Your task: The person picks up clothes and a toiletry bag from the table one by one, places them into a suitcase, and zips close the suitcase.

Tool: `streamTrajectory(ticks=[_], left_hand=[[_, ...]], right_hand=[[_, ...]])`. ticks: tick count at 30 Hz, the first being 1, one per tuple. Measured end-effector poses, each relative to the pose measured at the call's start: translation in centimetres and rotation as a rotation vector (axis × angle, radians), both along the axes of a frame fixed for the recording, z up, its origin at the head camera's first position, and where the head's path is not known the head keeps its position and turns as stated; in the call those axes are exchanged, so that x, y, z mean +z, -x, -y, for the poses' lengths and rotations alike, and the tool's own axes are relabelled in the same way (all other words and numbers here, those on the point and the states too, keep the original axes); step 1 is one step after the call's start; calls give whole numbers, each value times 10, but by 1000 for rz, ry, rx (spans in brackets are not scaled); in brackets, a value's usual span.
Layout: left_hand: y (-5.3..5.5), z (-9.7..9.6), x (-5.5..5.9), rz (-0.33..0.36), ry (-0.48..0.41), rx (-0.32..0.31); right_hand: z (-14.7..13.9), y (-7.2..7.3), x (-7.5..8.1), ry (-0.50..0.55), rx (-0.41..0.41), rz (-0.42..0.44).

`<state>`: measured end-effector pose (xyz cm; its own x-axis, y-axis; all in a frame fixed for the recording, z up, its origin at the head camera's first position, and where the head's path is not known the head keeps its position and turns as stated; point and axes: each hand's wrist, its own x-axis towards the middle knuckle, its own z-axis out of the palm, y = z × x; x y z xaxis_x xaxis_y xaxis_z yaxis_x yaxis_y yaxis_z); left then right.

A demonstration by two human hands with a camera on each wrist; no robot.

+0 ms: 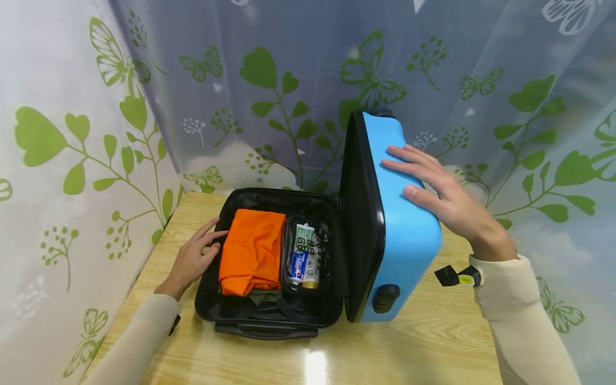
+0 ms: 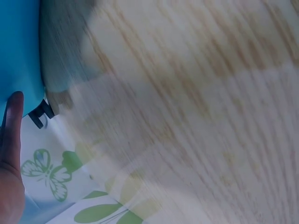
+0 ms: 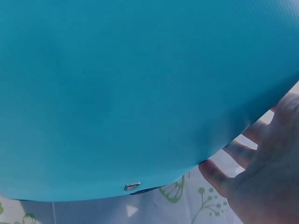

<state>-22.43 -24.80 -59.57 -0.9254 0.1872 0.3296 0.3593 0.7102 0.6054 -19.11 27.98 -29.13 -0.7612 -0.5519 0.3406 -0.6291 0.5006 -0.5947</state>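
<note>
On the tabletop (image 1: pixel 414 347), a blue, black-lined suitcase (image 1: pixel 401 251) gapes, touched by a relaxed left hand (image 1: pixel 193 259) and straight-fingered right hand (image 1: pixel 445 198).

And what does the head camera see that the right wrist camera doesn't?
Only the head view shows the orange cloth, the see-through pouch, the wooden table and the left grip. Only the right wrist view shows a small shiny piece near the edge of the blue lid. Both show the blue lid, the right grip touching it and the leafy backdrop.
</note>
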Motion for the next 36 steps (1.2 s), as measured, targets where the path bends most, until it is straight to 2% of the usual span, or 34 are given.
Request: streamTrajectory(ticks=[9, 17, 26, 36], left_hand=[[0, -1, -3, 68, -51, 38], [0, -8, -1, 47, -50, 43], [3, -30, 0, 80, -52, 18], [5, -56, 1, 86, -52, -9]], right_hand=[[11, 3, 0, -20, 49, -16], [14, 3, 1, -25, 45, -37], [28, 2, 4, -57, 22, -36], [47, 7, 2, -151, 31, -60]])
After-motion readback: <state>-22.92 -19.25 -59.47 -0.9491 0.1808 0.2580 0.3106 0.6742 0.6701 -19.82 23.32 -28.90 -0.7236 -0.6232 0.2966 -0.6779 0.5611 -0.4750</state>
